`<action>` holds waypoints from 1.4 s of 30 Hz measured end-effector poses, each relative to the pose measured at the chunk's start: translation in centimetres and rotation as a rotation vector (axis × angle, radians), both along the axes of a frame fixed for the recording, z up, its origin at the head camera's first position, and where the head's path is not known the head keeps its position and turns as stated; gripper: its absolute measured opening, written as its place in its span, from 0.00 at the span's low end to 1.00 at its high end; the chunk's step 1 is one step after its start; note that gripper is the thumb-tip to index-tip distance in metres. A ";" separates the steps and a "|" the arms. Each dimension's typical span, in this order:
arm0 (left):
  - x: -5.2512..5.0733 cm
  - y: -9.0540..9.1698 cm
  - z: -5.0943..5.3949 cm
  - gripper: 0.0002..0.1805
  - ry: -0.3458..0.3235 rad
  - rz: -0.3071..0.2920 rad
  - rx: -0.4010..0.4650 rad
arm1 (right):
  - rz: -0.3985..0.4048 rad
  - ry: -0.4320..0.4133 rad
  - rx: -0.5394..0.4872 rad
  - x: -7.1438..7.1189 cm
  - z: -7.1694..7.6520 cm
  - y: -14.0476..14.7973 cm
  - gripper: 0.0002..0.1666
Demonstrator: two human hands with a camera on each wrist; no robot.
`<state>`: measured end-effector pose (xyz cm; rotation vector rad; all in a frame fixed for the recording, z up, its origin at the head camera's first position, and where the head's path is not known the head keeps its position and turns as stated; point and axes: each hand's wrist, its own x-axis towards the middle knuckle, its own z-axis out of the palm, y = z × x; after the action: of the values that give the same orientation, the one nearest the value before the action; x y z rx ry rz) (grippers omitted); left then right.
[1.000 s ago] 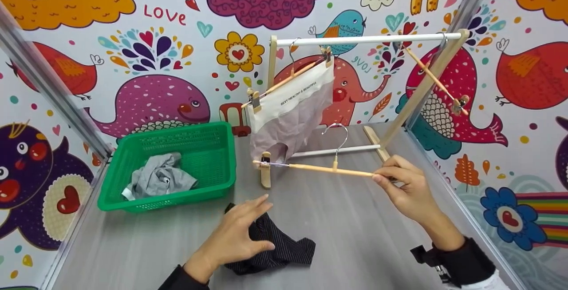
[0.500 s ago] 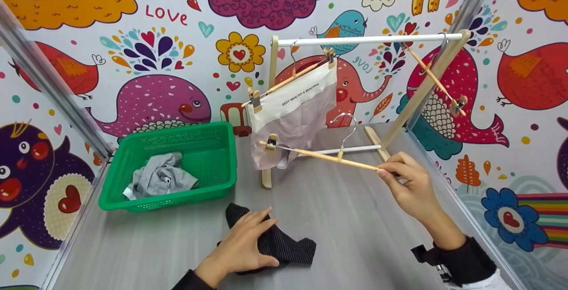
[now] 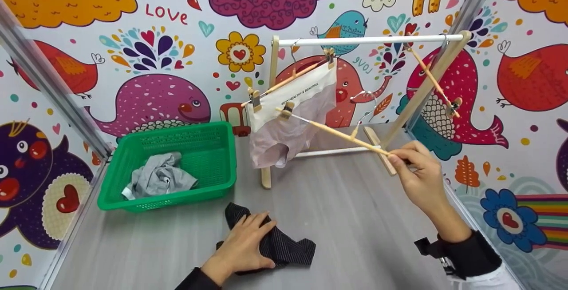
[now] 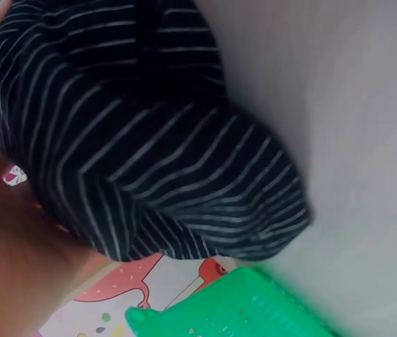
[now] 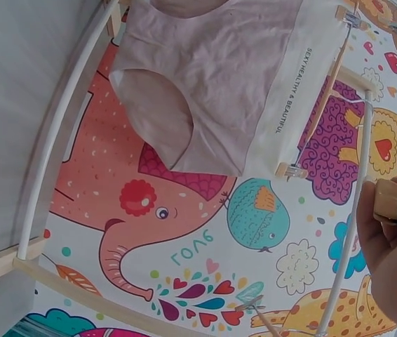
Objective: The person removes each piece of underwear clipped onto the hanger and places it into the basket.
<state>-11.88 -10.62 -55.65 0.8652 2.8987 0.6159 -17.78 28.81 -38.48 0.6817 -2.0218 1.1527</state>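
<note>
In the head view, my left hand [image 3: 244, 245] rests on a crumpled black pinstriped garment [image 3: 288, 248] on the table, thumb and fingers spread over it. The left wrist view shows the bunched striped cloth [image 4: 163, 154] up close. My right hand [image 3: 419, 174] pinches one end of a wooden clip hanger [image 3: 341, 134], which tilts up to the left with its metal hook upward. A wooden clip [image 3: 286, 110] sits at its far end; the other clip is at my fingers. Behind it, pale pink underwear [image 3: 293, 125] with a white waistband hangs from another clip hanger.
A small rack [image 3: 368, 40] with a white rail stands at the back. At its right end hangs a bare clip hanger [image 3: 428, 74]. A green basket [image 3: 168, 199] on the left holds a grey crumpled cloth [image 3: 162, 176]. Printed panels enclose the table.
My right hand has moved slightly right, and the hanger's far end has swung up in front of the pink underwear. My left hand has come down onto the striped garment.
</note>
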 end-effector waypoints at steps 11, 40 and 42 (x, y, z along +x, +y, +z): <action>-0.2 0.6 -0.6 0.48 0.042 0.021 -0.142 | -0.163 0.042 -0.053 -0.9 0.5 1.1 0.08; -0.4 -0.6 -0.8 0.19 0.267 0.030 0.067 | -0.603 0.008 0.062 -2.3 4.8 2.0 0.13; -0.4 -0.7 -0.7 0.19 0.258 0.032 0.083 | -0.625 0.027 0.091 -2.6 5.2 1.9 0.15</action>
<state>-12.29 -11.35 -56.40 0.9771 3.1411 0.6782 -20.43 30.66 -33.30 0.0781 -2.0559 0.6786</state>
